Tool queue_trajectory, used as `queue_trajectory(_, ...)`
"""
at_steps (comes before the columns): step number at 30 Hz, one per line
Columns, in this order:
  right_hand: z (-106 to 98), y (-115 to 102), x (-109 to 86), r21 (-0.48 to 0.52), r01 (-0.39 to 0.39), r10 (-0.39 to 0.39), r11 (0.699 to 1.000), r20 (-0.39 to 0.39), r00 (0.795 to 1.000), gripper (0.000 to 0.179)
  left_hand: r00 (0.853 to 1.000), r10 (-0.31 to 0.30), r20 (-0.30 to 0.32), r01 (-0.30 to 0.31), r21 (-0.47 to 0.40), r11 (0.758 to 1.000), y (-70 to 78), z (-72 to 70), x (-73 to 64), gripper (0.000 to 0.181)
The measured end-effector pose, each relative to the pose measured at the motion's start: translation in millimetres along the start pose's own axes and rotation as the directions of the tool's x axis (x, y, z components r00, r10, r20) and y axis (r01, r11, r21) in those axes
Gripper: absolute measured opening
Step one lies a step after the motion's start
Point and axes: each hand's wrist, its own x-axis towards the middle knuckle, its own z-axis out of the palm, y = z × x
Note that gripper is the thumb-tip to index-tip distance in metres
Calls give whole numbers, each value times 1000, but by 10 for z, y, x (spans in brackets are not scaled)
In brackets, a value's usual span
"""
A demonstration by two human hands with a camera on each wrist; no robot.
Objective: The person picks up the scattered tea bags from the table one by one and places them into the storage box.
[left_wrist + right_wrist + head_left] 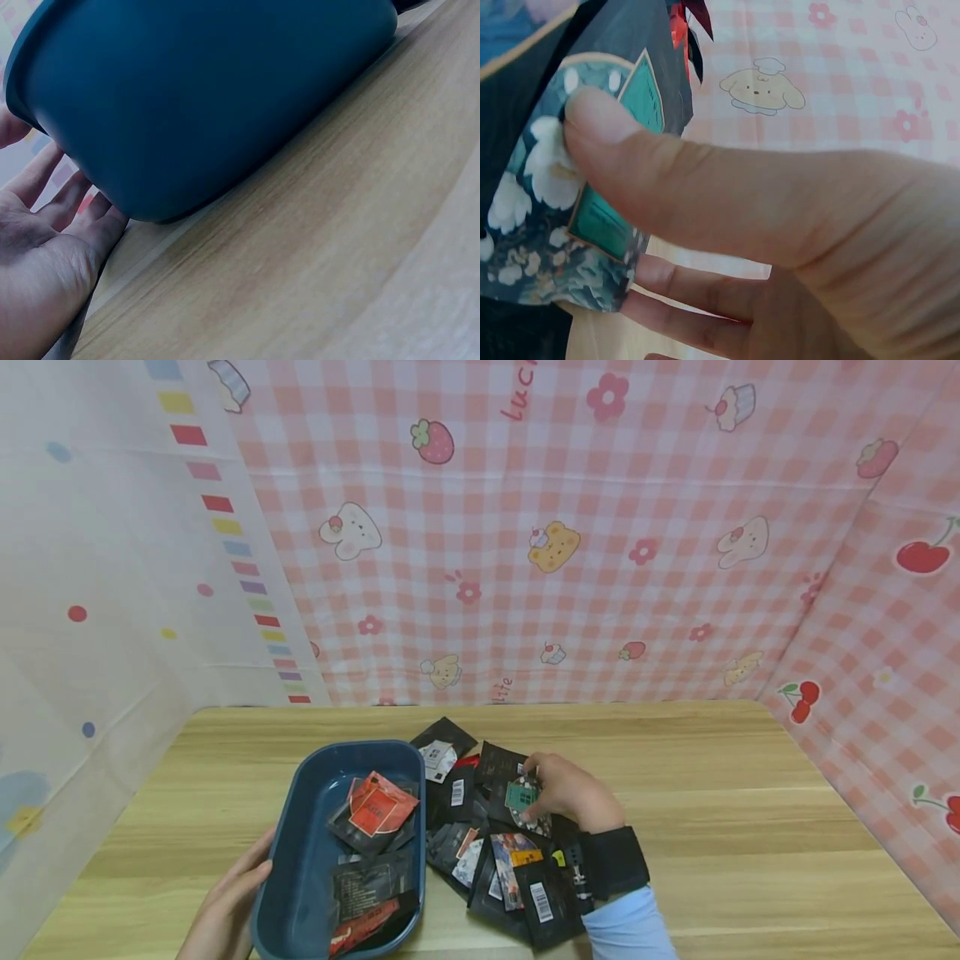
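"Where's the green-labelled packet (516, 795)?"
"Pinched between the right hand's (573, 789) thumb and fingers, over the packet pile (547, 902), about half past two from the blue bin (307, 860)."
"And the left hand (225, 902)?"
"Fingers extended, touching the bin's wall at eight o'clock. More packets (382, 810) lie along its three o'clock side."
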Motion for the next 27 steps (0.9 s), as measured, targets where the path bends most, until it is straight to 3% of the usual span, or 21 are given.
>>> queue_trajectory(7, 15, -8, 21, -88, -15, 12, 996, -34, 999, 65, 1000, -16, -21, 16, 9, 1000, -1, -9, 1, 44)
queue_trajectory(11, -2, -26, 9, -115, -9, -2, 993, -97, 995, 61, 999, -27, -18, 27, 11, 1000, 13, 11, 12, 45)
queue_trajectory(17, -59, -182, -101, -169, 69, -96, 983, -155, 983, 46, 1000, -20, -17, 21, 28, 999, -2, 6, 17, 50)
queue_trajectory(21, -79, -298, -182, -216, 102, -142, 971, -179, 974, 33, 1000, 7, 19, -7, -16, 1000, -16, -2, 15, 46)
queue_trajectory(27, -73, -424, -263, -280, 159, -228, 947, -236, 944, 17, 998, 21, 55, -18, -49, 999, -5, -5, 14, 47)
